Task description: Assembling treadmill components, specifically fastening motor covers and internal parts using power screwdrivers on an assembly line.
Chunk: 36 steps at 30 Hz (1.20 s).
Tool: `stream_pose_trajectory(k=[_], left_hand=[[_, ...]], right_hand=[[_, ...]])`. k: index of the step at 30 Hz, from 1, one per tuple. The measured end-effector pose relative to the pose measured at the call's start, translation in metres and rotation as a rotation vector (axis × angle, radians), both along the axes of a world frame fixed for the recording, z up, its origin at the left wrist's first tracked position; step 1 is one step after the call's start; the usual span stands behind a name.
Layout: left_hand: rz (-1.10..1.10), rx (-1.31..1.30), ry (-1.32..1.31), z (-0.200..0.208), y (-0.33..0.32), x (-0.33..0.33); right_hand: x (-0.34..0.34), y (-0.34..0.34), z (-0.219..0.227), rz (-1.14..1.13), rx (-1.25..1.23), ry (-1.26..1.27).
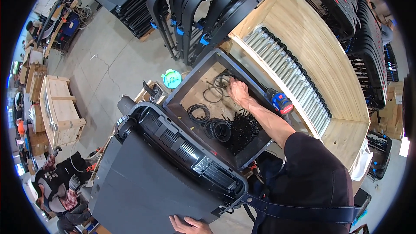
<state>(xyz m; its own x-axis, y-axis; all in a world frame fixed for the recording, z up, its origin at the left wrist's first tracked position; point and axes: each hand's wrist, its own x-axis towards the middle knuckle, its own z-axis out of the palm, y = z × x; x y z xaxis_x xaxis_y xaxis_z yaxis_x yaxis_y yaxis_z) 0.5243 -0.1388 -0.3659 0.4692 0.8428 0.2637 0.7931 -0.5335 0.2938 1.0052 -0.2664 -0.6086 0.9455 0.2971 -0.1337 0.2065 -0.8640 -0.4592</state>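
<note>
My right hand (239,92) reaches into a dark grey bin (177,96), its fingers closed on a coiled black cable (222,79) near the far wall. More coiled cables (199,112) lie on the brown bottom, beside a heap of small black screws or similar parts (247,131). Left of the bin is a treadmill-like machine with its motor compartment (175,141) uncovered. My left hand (189,225) lies on its wide dark belt surface (149,186), fingers stretched out and holding nothing.
A cordless drill (281,101) sits between the bin and a wooden crate (318,39) holding a row of metal tubes (290,69). A green-lidded bottle (171,79) stands beyond the bin. Black curved frames (203,0) are stacked behind. A co-worker (60,190) is at lower left.
</note>
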Motion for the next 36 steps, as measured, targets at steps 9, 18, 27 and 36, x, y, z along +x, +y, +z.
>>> stream_pose_trajectory(k=[9,18,27,36], left_hand=[[0.009,-0.035,0.012,0.002,-0.008,0.007],[0.089,-0.025,0.0,-0.009,-0.002,-0.02],[0.034,-0.053,-0.058,0.003,0.014,-0.043],[-0.509,-0.214,-0.396,-0.003,0.039,-0.14]], right_hand=[[-0.018,0.02,0.026,0.117,0.187,0.021],[-0.078,0.011,0.04,0.262,-0.024,0.229],[-0.173,-0.021,0.187,0.115,0.852,0.373],[-0.423,-0.007,0.309,0.556,0.683,0.774]])
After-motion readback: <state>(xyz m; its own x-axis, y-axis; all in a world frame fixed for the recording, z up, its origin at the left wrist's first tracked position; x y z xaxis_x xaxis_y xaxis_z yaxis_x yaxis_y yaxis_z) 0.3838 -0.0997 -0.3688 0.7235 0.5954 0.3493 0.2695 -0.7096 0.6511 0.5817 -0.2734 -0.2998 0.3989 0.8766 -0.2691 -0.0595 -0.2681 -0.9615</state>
